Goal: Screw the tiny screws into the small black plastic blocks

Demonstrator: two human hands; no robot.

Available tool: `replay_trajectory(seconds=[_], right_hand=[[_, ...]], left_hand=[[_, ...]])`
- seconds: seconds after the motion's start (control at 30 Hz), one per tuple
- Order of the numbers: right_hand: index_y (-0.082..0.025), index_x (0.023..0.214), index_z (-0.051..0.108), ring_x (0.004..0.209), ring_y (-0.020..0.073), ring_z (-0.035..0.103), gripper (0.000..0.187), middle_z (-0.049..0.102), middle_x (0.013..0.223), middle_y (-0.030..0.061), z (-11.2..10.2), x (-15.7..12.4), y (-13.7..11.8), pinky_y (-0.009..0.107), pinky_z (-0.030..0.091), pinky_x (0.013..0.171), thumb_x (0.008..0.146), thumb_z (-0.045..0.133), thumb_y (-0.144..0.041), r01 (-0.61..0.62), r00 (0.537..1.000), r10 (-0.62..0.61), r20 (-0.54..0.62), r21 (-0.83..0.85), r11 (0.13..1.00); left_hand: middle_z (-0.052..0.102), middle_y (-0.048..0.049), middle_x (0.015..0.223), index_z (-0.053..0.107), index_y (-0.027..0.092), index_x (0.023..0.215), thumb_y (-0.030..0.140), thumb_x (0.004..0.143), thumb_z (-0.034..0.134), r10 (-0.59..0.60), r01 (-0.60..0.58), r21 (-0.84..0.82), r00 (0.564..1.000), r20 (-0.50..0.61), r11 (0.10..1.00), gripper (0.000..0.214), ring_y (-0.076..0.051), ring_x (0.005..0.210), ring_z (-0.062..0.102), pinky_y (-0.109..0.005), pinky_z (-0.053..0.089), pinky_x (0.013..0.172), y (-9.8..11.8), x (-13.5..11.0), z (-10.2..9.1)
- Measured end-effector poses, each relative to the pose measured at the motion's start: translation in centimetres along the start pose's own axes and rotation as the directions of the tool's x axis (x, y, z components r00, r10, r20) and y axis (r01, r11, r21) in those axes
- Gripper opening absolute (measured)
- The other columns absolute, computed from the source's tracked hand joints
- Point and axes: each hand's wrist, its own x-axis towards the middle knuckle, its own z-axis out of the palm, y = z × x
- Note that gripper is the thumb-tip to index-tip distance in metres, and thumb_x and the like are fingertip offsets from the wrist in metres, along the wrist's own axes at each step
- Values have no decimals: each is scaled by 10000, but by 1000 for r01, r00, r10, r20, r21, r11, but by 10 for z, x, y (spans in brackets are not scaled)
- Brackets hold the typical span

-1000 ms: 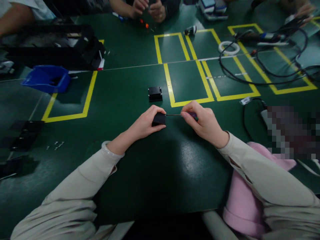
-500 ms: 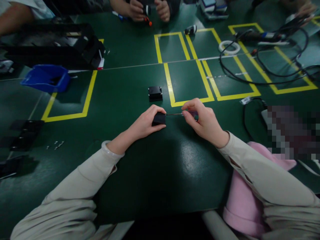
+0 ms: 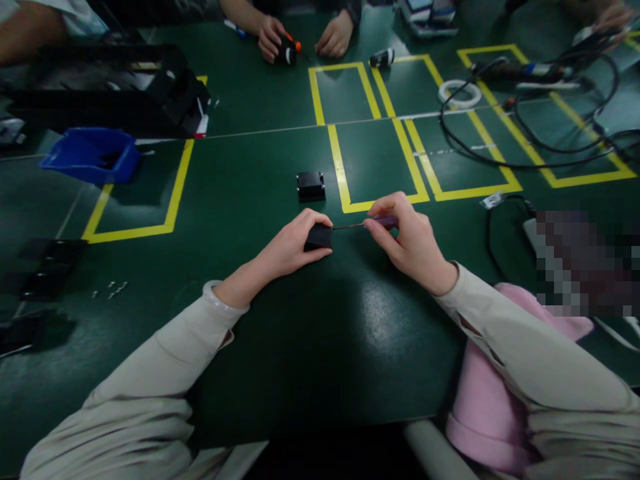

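My left hand (image 3: pixel 290 245) is closed around a small black block (image 3: pixel 319 237), thumb on the near side and fingers over the far side. In my right hand (image 3: pixel 407 237) is a screwdriver (image 3: pixel 386 221) with a purple handle, pinched between thumb and fingers. Its thin shaft points left, and the tip meets the right end of the block near its far corner. Just beyond my left hand a second black block (image 3: pixel 311 187) rests on the table, with small shiny screws at its sides. Several loose screws (image 3: pixel 117 290) lie to the left.
Black parts (image 3: pixel 47 277) lie at the far left, behind them a blue bin (image 3: pixel 95 157) and a long black housing (image 3: pixel 110 93). Across the table, a co-worker's hand (image 3: pixel 273 37) holds a black-and-orange object. Cables (image 3: pixel 500 163) and a white ring (image 3: pixel 459 95) lie at the right.
My right fingers have shifted slightly on the screwdriver, and more of its purple handle shows. The left hand and block stay put. Across the table, the co-worker's hands have moved down and apart.
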Motion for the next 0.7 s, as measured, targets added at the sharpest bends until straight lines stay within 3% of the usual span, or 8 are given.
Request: replay_trajectory(seconds=[0.13,0.27,0.5,0.7], right_hand=[[-216,988,543,752,131,631,77,639,919,21,0,0,0,258,485,674,947,588,-264,8,1000,-7,-6,10,1000],[-219,904,542,628,109,561,99,583,768,-18,-1,1,0,248,421,599,963,583,-287,-7,1000,7,9,-21,1000],[-220,1014,552,726,131,613,72,610,875,10,-2,0,-1,263,453,649,947,547,-243,-32,999,33,17,-25,999],[-214,909,551,633,115,584,103,600,755,-17,-3,2,-1,255,409,606,973,556,-295,-24,999,24,40,-22,999]], left_hand=[[589,-79,1217,503,206,1217,309,910,703,-7,7,-1,1000,4,1000,381,-246,1123,603,-392,500,978,0,0,0],[588,-81,1220,502,204,1216,305,907,706,0,0,0,1000,5,1000,384,-243,1119,604,-387,503,970,-1,1,1],[589,-78,1217,503,211,1222,306,904,704,-3,3,7,1000,2,1000,388,-247,1119,608,-394,504,973,-1,0,0],[587,-76,1217,500,204,1219,280,898,716,7,-7,4,1000,2,1000,394,-235,1113,608,-373,509,963,-1,0,0]])
